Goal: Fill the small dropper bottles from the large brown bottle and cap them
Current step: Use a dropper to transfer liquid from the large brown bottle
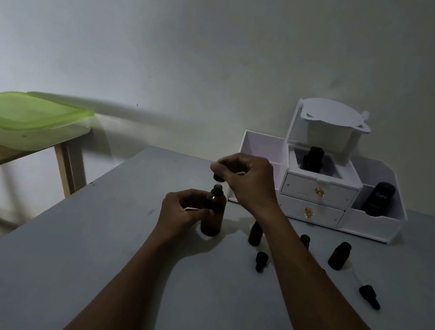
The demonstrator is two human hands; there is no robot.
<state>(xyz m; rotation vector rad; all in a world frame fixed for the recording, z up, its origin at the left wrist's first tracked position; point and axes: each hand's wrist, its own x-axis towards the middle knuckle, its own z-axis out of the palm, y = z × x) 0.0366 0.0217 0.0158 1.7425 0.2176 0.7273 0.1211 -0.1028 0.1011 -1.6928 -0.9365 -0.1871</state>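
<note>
near surface: a flat grey table top [142, 279] carries everything; both forearms reach over it from the near edge.
loose droppers: a black dropper cap with a glass pipette [261, 262] lies on its side just left of the right forearm; a second dropper cap [370, 293] lies well to the right.
small bottles: three small dark brown glass dropper bottles stand upright and uncapped just beyond, the left small bottle [255, 234], the middle small bottle [305, 241] half hidden by the forearm, and the right small bottle [339, 255]; too dark to tell whether any holds liquid.
task's thing: the large brown glass bottle [213, 219] stands upright on the table, left of the small ones, tall, round-shouldered, with a narrow bare neck.
left hand: the left hand [183, 212] grips the large bottle's body from the left.
right hand: the right hand [249, 182] pinches a small black screw cap [218, 177] just above the open neck, not touching it.
step in hand: most likely opening the large bottle before any pouring.
next move: set the cap down, then tilt the bottle slowly over one narrow small mouth; a spill looks easy.
far right: a white plastic drawer organiser [316, 201] holds dark bottles.
</note>
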